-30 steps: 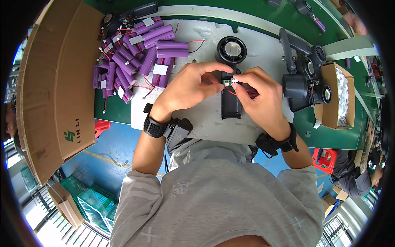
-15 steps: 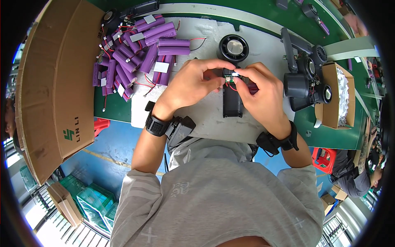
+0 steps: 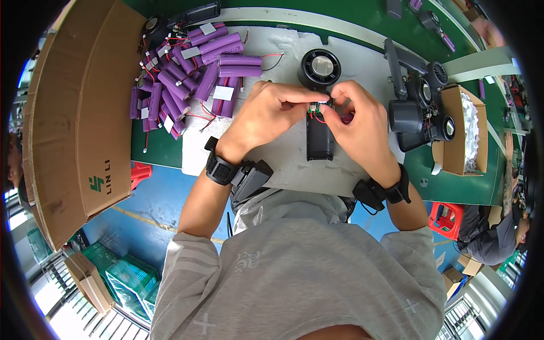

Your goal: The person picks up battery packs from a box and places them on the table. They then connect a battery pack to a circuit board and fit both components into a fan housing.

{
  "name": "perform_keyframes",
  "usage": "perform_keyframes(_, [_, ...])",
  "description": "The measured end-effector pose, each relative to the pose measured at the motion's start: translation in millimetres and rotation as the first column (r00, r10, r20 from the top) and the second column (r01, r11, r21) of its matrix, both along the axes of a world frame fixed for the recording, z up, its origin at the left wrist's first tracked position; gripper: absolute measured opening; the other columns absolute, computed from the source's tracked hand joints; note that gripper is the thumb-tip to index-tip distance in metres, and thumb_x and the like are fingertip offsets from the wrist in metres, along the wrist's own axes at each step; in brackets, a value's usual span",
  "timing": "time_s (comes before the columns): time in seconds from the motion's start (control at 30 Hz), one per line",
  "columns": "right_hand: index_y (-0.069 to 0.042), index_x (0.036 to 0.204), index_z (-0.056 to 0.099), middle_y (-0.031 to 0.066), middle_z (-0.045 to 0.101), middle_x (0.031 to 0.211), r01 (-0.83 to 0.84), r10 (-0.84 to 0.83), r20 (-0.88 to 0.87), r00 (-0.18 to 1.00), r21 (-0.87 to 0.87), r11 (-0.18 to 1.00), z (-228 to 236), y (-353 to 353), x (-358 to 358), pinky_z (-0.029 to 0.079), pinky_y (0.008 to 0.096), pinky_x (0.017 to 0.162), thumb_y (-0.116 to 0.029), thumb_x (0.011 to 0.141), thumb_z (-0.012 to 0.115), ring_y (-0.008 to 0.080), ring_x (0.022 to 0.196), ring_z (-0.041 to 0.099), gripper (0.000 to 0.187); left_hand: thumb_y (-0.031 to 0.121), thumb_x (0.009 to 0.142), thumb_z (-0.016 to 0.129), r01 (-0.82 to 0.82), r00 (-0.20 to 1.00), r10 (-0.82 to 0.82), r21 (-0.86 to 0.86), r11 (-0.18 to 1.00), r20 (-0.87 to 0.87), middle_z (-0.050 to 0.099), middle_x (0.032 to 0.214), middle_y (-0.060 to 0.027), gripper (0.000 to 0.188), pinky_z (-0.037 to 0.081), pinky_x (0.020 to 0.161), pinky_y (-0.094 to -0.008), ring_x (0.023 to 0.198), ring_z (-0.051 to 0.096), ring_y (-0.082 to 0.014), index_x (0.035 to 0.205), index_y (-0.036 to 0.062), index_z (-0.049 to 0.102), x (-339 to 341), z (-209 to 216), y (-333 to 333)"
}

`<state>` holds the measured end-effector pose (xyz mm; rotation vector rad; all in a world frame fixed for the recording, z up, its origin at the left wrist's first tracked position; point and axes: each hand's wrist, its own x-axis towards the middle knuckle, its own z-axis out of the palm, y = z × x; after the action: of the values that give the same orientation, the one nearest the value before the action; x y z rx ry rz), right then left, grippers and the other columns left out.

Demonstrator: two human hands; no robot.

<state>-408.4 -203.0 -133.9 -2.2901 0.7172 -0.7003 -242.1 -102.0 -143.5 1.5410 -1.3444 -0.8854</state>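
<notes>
A black handheld device (image 3: 320, 139) lies on the work mat, its round fan-like head (image 3: 322, 66) pointing away from me and its open handle towards me. At the neck between them sits a small green circuit board (image 3: 313, 106) with red wires. My left hand (image 3: 269, 110) is closed at the board's left side, thumb and forefinger pinched on it. My right hand (image 3: 357, 116) is closed from the right, its thumb and fingertips at a small white connector plug, mostly covered by fingers. Something purple, apparently a battery pack (image 3: 346, 118), shows partly under the right palm.
Purple battery packs (image 3: 224, 65) with wires lie heaped at left beside a tall cardboard box (image 3: 73, 124). More black devices (image 3: 408, 116) stand at right by a small open carton (image 3: 480, 130). A metal rail (image 3: 272, 14) crosses the far side. Another person (image 3: 490, 243) is at far right.
My left forefinger has moved right, over the white plug, which is now more covered. My right fingers have curled and shifted slightly. The device stays in place.
</notes>
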Motion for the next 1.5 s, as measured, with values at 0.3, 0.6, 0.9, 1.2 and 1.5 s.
perform_keyframes(0.3, [0.000,0.083,0.055,0.0110,0.061,0.081,-0.125,0.132,-0.160,0.978,0.052,0.991,-0.7,-0.1,-12.4,0.048,0.0306,0.057,-0.005,0.079,0.072,0.0207,0.062,0.060,0.018,-0.007,0.076,0.060,0.098,0.990,-0.076,-0.198,0.975,0.115,0.066,0.094,-0.0091,0.037,0.048,0.066,-0.0270,0.075,0.062,-0.0188,0.107,0.0099,0.072,2.4,-10.1,-2.8])
perform_keyframes(0.6, [0.001,0.090,0.063,0.0122,0.065,0.093,-0.049,0.050,0.004,0.999,-0.112,0.992,12.6,10.7,-48.2,0.051,0.0332,0.070,-0.003,0.079,0.072,0.0273,0.078,0.064,0.015,-0.004,0.076,0.066,0.040,0.999,-0.040,-0.052,0.998,0.004,0.064,0.089,-0.0042,0.032,0.047,0.064,-0.0254,0.070,0.057,-0.0105,0.106,0.0071,0.071,-1.6,-3.6,0.5])
perform_keyframes(0.9, [0.001,0.088,0.068,0.0141,0.069,0.101,-0.018,0.005,-0.133,0.991,-0.096,0.995,19.9,10.9,-62.1,0.053,0.0351,0.069,-0.002,0.076,0.072,0.0301,0.080,0.067,0.012,-0.004,0.075,0.067,0.009,0.998,-0.006,0.033,0.999,-0.064,0.063,0.086,-0.0014,0.031,0.044,0.060,-0.0218,0.067,0.054,-0.0056,0.104,0.0071,0.072,-7.8,1.7,-2.7])
perform_keyframes(1.2, [0.003,0.079,0.065,0.0165,0.069,0.101,-0.142,0.075,-0.240,0.968,-0.275,0.951,20.5,9.9,-64.5,0.054,0.0374,0.068,-0.001,0.073,0.071,0.0313,0.077,0.066,0.010,-0.002,0.070,0.067,-0.067,0.995,0.066,-0.022,0.997,-0.069,0.063,0.083,-0.0052,0.031,0.047,0.060,-0.0259,0.063,0.055,-0.0115,0.099,0.0079,0.073,-15.5,-2.2,2.6])
perform_keyframes(1.5, [0.003,0.075,0.063,0.0172,0.069,0.103,-0.108,0.036,-0.274,0.961,-0.249,0.962,18.7,10.2,-61.1,0.055,0.0372,0.069,0.001,0.068,0.068,0.0308,0.079,0.067,0.008,-0.002,0.071,0.067,-0.084,0.992,0.081,-0.025,0.996,-0.093,0.062,0.084,-0.0047,0.029,0.047,0.060,-0.0244,0.063,0.055,-0.0106,0.099,0.0072,0.072,-16.7,-4.0,0.2])
